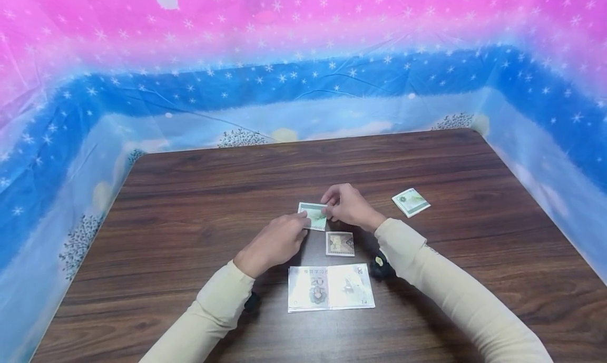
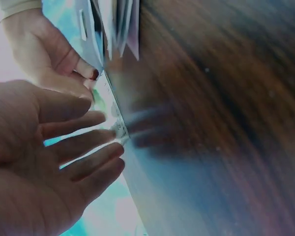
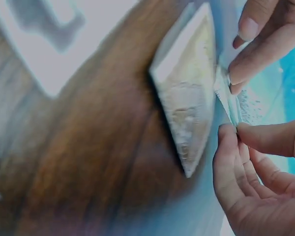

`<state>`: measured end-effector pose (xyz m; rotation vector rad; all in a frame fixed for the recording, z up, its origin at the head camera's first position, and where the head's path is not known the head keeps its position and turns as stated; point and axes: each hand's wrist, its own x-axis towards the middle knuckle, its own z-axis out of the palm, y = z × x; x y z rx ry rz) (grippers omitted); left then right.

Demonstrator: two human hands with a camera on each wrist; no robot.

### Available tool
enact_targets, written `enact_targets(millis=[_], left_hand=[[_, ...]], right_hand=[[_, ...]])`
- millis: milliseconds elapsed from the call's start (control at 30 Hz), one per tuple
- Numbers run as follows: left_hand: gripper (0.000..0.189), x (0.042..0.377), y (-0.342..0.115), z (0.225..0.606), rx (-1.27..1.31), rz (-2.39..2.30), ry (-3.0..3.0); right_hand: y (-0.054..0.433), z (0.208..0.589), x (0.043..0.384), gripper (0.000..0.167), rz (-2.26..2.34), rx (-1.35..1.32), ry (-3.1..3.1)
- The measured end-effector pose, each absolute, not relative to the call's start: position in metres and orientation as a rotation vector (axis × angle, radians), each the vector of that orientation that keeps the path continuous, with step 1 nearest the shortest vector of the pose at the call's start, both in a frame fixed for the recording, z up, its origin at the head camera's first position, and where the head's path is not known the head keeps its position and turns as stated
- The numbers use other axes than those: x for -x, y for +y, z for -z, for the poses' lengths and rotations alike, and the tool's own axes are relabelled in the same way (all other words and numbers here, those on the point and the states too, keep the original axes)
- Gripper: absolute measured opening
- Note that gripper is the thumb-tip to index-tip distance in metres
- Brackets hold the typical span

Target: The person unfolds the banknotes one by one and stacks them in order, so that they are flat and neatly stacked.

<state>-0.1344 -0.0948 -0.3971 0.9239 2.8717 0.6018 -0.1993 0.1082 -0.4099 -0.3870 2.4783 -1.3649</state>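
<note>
A green banknote (image 1: 313, 216) lies folded on the table between my two hands. My right hand (image 1: 352, 207) pinches its right edge; in the right wrist view, the thumb (image 3: 265, 137) and forefinger meet there. My left hand (image 1: 280, 243) rests its fingertips on the note's left side, and in the left wrist view its fingers (image 2: 81, 145) are nearly straight. Just in front of the hands sits a folded brown banknote (image 1: 340, 244), its layers standing slightly apart in the right wrist view.
Nearer to me lies a stack of creased pale banknotes (image 1: 332, 288). Another folded green banknote (image 1: 411, 202) lies at the right, past my right hand. The dark wooden table (image 1: 199, 194) is bordered by a pink and blue snowflake cloth (image 1: 227, 84).
</note>
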Motion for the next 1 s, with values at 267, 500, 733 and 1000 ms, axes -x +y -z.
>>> enact_targets(millis=[267,500,733,1000], left_hand=[[0.043,0.142,-0.097,0.386,-0.665,-0.950,2.942],[0.031,0.148,-0.096,0.382,-0.559,-1.168,2.754],[0.014,0.149,-0.097,0.383,-0.428,-1.420,2.596],[0.013,0.149,-0.094,0.384,-0.177,-1.856,2.296]], right_hand=[[0.119,0.394,0.194,0.027,1.597,0.324,2.248],[0.124,0.387,0.186,0.032,1.612,0.320,2.177],[0.130,0.383,0.178,0.035,1.627,0.289,2.136],[0.138,0.392,0.171,0.038,1.661,0.282,2.037]])
